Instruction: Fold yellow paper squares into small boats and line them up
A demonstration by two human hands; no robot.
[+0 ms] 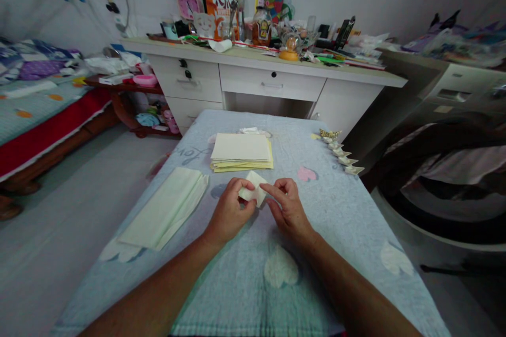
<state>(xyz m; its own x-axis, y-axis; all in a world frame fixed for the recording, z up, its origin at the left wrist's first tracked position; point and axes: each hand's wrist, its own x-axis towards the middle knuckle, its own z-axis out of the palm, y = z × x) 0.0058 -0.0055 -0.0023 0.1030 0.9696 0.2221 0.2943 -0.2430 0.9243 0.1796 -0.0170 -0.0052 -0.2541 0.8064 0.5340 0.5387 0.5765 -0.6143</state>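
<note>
A small folded piece of pale paper [255, 181] is held above the cloth-covered table, between the thumb and fingers of my left hand [233, 205]. My right hand [288, 208] is at the paper's right side. Its index fingertip touches the paper, while the thumb stands apart below and its other fingers are curled. Just beyond my hands lies a stack of cream and yellow paper sheets [242, 147]. Left of my left hand is a long folded bundle of pale green paper [166, 208]. Several small pointed folded-paper shapes [343, 157] form a row along the table's right edge.
The table's blue patterned cloth [332, 274] reaches its edges. A white desk [272, 84] with a cluttered top stands beyond it. To the right is a front-loading washing machine [454, 95]; at left, a bed [43, 110] and a low wooden shelf [118, 81].
</note>
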